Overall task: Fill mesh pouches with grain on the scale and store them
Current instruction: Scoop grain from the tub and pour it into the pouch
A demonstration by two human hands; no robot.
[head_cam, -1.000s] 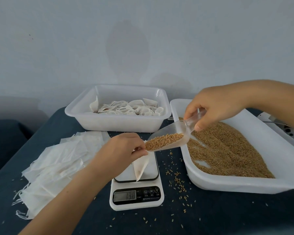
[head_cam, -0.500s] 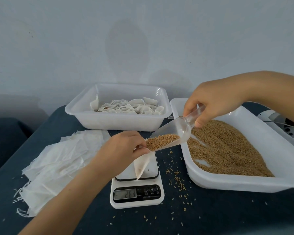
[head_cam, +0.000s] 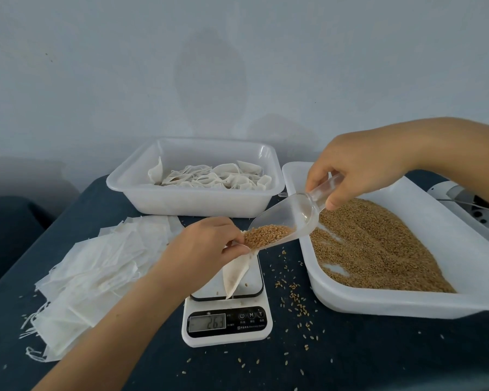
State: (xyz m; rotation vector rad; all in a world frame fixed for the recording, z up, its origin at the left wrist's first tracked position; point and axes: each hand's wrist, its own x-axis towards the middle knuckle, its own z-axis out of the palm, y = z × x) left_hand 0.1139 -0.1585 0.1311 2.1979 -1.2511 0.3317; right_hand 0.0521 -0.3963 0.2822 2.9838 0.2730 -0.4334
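Loose grains [head_cam: 293, 301] lie scattered on the dark blue table [head_cam: 350, 359] nearest me, around a white digital scale [head_cam: 227, 325] whose display shows digits I read as 263. At the left sits a loose pile of flat empty pouches [head_cam: 96, 275]. The left hand [head_cam: 206, 249] pinches the mouth of a mesh pouch [head_cam: 235, 273], whose pointed lower end touches the scale's platform. Above it the right hand [head_cam: 359, 170] grips the handle of a clear plastic scoop [head_cam: 288, 224], tilted down so its grain sits at the pouch's mouth. To the right a white tray [head_cam: 378, 303] holds a spread of brown grain [head_cam: 378, 246]. Farther back a white tub [head_cam: 198, 204] holds filled pouches [head_cam: 209, 179], close to a pale wall [head_cam: 237, 66]
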